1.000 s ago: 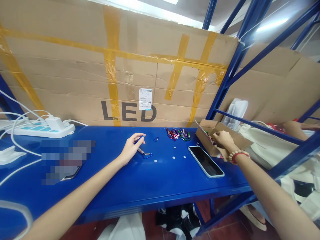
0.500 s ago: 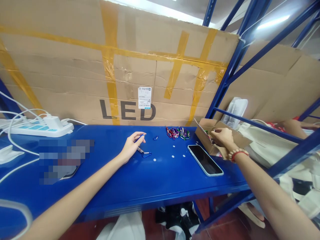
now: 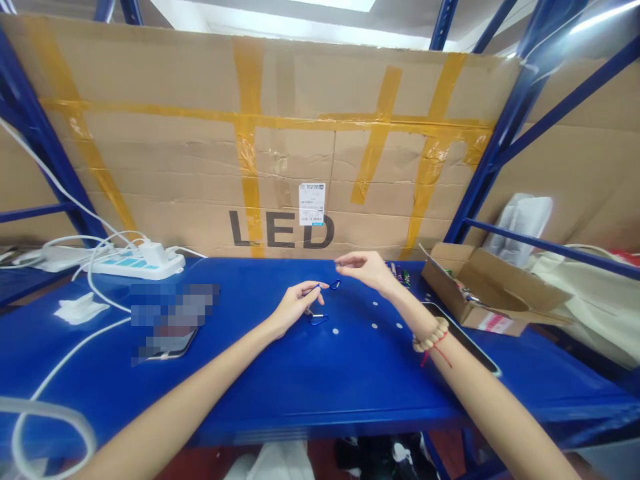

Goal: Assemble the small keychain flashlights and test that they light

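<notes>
Pinching one blue tube (image 3: 317, 287), left fingers (image 3: 304, 295), right fingers (image 3: 351, 261) together, two carabiners (image 3: 319, 319) nearby.

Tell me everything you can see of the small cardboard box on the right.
The small cardboard box is brown corrugated card, lying open on the blue shelf top at its right end, flaps splayed outward. A white label with red print shows on its near side. Small items inside are barely visible. The right hand is apart from it.

power strip (image 3: 133, 265) rear-left | LED carton (image 3: 280, 167) behind | open box (image 3: 493, 290) right | phone (image 3: 470, 339) beside it
</notes>
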`<move>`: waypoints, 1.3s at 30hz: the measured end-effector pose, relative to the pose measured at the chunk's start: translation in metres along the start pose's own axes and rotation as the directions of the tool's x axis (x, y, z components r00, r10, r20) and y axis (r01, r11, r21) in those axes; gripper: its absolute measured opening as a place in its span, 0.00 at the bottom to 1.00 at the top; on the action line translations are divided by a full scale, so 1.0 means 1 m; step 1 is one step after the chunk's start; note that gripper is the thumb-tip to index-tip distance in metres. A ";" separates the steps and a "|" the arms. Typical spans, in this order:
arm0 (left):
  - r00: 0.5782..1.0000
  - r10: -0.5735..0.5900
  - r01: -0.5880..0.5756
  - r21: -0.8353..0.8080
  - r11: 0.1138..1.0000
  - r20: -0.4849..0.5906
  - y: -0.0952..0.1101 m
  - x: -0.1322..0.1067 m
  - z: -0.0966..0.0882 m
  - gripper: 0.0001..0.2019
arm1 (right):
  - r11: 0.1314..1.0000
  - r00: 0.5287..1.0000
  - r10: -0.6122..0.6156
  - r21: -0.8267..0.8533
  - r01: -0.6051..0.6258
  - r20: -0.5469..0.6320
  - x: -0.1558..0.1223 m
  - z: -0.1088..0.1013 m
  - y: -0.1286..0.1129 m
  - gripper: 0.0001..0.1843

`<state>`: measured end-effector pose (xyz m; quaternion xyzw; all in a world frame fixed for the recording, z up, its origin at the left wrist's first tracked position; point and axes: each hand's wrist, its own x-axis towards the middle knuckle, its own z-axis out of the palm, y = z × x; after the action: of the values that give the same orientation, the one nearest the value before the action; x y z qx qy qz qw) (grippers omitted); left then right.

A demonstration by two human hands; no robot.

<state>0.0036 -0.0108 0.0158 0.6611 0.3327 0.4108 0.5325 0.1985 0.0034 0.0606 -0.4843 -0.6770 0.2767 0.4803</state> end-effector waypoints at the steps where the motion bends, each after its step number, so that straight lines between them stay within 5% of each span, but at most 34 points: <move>1: 1.000 -0.007 0.007 -0.021 1.000 -0.005 -0.001 0.000 -0.002 0.23 | 0.998 0.995 0.013 0.065 -0.020 0.101 0.000 0.011 -0.001 0.18; 4: 1.000 -0.026 0.026 -0.054 0.998 0.001 -0.004 0.003 -0.008 0.23 | 0.982 0.971 0.029 0.173 -0.071 0.236 -0.003 0.026 0.004 0.19; 18: 0.997 0.010 -0.015 0.070 0.997 0.070 -0.006 0.001 -0.008 0.20 | 0.979 0.980 -0.139 0.171 0.114 0.141 -0.017 0.035 0.031 0.11; 24: 0.998 0.067 -0.068 0.162 0.984 0.015 -0.012 -0.002 -0.005 0.22 | 0.988 0.978 -0.153 0.003 0.154 0.144 -0.021 0.033 0.027 0.10; 27: 0.995 0.099 -0.101 0.202 0.974 0.019 -0.013 -0.005 -0.003 0.19 | 0.937 0.944 -0.266 -0.177 0.301 0.196 -0.024 0.027 0.022 0.09; 33: 0.975 0.222 -0.215 0.299 0.930 0.010 -0.014 -0.011 0.002 0.17 | 0.722 0.783 -0.407 -0.360 0.591 0.470 -0.035 0.020 0.006 0.15; 39: 0.934 0.356 -0.331 0.433 0.839 0.025 -0.009 -0.013 0.002 0.15 | 0.839 0.835 -0.340 -0.261 0.477 0.433 -0.041 0.026 -0.001 0.17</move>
<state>-0.0005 -0.0207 0.0041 0.7990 0.3060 0.4342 0.2817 0.1770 -0.0323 0.0355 -0.3437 -0.8826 0.1238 0.2959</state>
